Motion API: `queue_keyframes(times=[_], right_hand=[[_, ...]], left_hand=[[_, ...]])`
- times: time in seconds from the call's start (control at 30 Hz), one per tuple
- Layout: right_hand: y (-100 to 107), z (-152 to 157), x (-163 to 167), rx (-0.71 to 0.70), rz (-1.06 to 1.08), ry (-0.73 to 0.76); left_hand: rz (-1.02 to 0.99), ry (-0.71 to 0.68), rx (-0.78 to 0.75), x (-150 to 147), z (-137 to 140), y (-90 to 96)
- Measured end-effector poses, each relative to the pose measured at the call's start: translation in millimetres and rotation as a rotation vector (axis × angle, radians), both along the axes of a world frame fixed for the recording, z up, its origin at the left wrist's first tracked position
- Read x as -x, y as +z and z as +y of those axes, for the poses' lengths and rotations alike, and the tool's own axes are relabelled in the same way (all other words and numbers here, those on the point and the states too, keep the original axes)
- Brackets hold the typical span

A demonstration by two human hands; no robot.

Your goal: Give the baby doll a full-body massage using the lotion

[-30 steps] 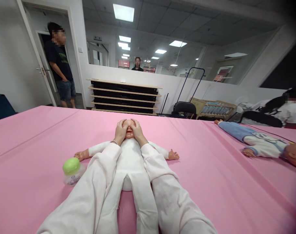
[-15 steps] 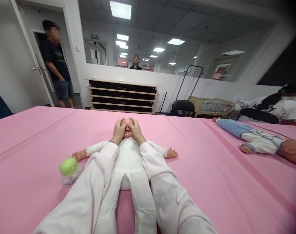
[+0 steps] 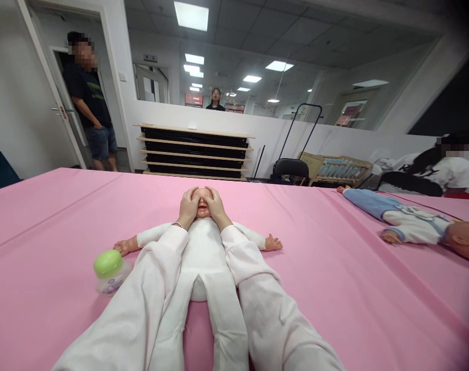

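A baby doll with a white cloth body lies on its back, arms spread out and legs toward me. My left hand cups the left side of the doll's head, its thumb resting on the face. On the opposite side my right hand curves round the head in the same way. Both thumbs lie over the eye area, leaving the doll's mouth visible between my palms. Beside my left forearm stands a clear jar with a green lid, close to one of the doll's hands.
A pink sheet covers the table. Another doll in blue and white clothes lies at the right. Beyond the table are stacked boards, a black chair and a wooden crib. One person stands in the doorway; others are farther off.
My hands and the doll hold nearly the same position. At the far right, the seated person has shifted slightly.
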State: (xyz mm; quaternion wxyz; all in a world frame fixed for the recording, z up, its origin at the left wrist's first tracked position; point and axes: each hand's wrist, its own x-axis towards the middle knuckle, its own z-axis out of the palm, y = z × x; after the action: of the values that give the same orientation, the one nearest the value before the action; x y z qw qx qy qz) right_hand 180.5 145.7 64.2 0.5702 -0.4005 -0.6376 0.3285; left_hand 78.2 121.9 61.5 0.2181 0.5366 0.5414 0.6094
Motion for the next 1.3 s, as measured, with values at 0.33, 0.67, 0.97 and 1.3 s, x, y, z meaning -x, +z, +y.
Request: queue_keyframes(times=[0.33, 0.67, 0.97, 1.3], right_hand=[[5.5, -1.3, 2.7, 0.113, 0.058, -0.061], [7.7, -9.0, 0.8, 0.024, 0.019, -0.032], [10.2, -3.9, 3.0, 0.216, 0.083, -0.134], [-1.1, -10.5, -2.0, 0.198, 0.041, -0.163]], left_hand=[[-0.033, 0.021, 0.041, -2.4, 4.8, -0.5], [0.017, 0.005, -0.004, -1.2, 1.0, 1.4], [-0.063, 0.034, 0.056, -2.4, 7.0, -1.1], [0.001, 0.065, -0.02, -0.9, -1.3, -13.3]])
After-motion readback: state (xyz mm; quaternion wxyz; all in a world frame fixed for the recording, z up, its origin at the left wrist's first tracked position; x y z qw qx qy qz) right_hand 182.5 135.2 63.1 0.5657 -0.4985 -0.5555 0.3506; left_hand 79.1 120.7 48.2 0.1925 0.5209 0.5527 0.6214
